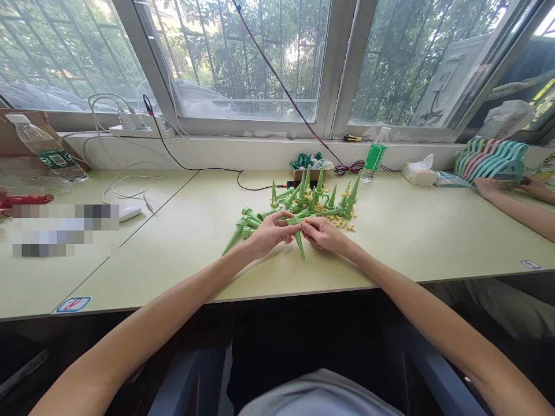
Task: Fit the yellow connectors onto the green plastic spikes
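Over the table near its front edge, my left hand (269,236) is closed on a green plastic watering spike (299,242), which points downward with its wide collar on top. My right hand (326,234) is pinched closed, its fingertips against the side of that collar; anything small between them is hidden. Just behind my hands lies a heap of similar green spikes (318,188), some standing tip up. More spikes (243,225) lie on their sides by my left hand. Small yellow plastic valve pieces (336,219) are scattered among the heap, behind my right hand.
Behind the heap stands a small box (301,173) of dark green material. A water bottle (375,155) and a tissue pack (420,173) are at the back right. Another person's hand (488,188) is by stacked pastel hangers (492,160). Cables (117,188) and another bottle (50,151) lie left.
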{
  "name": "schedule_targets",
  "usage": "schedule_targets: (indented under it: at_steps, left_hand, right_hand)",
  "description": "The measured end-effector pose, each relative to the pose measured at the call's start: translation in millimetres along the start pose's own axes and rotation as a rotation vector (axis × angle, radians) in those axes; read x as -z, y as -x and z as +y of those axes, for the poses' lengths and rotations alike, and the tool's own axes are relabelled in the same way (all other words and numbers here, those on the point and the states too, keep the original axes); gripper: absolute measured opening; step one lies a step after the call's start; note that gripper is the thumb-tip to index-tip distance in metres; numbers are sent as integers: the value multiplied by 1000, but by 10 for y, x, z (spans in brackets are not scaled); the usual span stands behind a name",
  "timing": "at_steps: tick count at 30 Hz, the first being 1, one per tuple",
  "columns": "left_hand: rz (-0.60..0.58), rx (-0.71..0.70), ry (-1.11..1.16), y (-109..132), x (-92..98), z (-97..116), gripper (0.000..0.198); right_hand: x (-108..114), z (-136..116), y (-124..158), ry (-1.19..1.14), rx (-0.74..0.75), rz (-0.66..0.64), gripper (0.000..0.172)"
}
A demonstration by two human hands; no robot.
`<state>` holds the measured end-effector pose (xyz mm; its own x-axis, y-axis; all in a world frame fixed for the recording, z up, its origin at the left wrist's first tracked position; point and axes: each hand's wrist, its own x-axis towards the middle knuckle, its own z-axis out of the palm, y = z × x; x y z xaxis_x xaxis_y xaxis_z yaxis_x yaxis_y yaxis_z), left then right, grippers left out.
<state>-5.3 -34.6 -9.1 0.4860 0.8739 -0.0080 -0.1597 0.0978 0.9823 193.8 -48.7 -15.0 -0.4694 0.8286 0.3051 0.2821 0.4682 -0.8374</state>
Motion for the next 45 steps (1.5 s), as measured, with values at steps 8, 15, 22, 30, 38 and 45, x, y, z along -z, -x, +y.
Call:
schedule_targets:
  at_steps: [8,15,22,30,38,45]
  left_hand:
    - [-2,2,2,6,-14,17,56]
    - [-7,14,22,-4,5,-2,54]
    - [-11,0,19,-18,21,-19,52]
    - [-8,-3,-3,-10,13,-8,51]
    - [-4,5,9,-11,0,3,52]
    - [3,5,7,1,-11,17,52]
  right_hand:
    - [2,-1,-1,22,2,1,47]
    - [7,25,-6,53,22,-6,43]
    - [7,25,-2,80,28,-3,41]
    - [17,-3,2,95,33,-16,43]
    - [18,-8,-5,101,28,-17,41]
    - [19,-14,0,115,32,-23,42]
